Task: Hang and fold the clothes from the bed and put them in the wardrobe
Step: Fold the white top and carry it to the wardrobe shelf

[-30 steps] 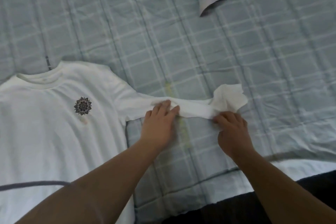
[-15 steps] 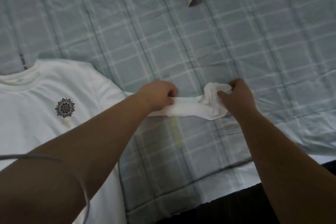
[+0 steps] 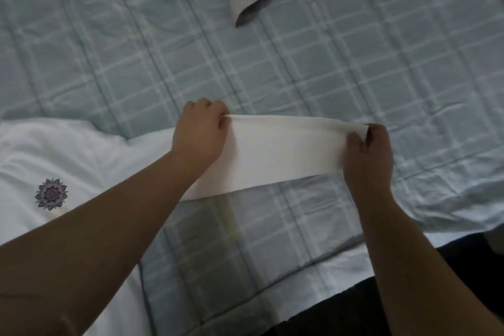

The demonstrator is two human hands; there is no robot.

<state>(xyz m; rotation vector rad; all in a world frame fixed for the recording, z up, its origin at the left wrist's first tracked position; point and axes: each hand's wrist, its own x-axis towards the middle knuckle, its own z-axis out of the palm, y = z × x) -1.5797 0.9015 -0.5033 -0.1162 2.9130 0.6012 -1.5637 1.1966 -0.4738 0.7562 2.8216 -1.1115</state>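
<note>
At mid-frame, left hand point(image 3: 200, 135) and right hand point(image 3: 366, 154) pinch the white shirt point(image 3: 81, 155) sleeve point(image 3: 281, 150) taut; best folded flat inward over the bed point(image 3: 272, 63), edges aligned

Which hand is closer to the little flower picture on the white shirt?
The left hand: it pinches the white T-shirt's sleeve on the side toward the purple flower print; the right hand pinches the sleeve's far end.
</note>
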